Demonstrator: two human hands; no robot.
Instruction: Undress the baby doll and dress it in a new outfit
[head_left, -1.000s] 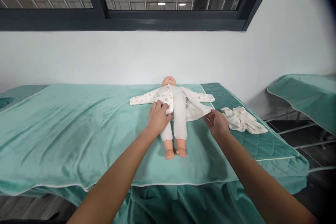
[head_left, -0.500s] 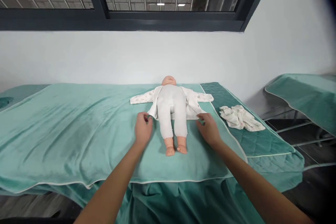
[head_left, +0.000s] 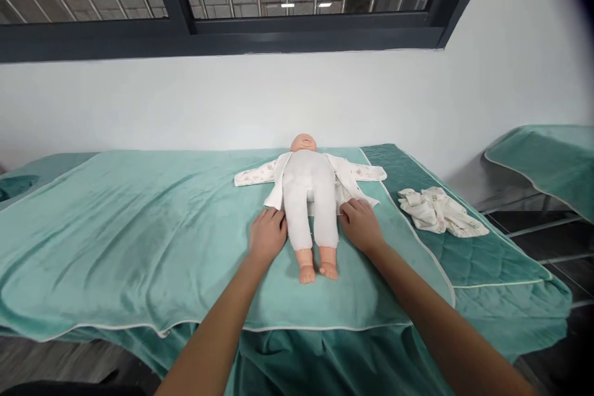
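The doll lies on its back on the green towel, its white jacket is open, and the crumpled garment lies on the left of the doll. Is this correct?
Only the side is wrong. The head view shows the crumpled garment on the right of the doll. The doll does lie on its back on the green towel, white jacket open.

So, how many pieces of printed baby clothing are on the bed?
2. One jacket lies open under the doll, left hand and right hand at its hem. A crumpled garment lies on the quilted cover, right of the doll. None seems hidden.
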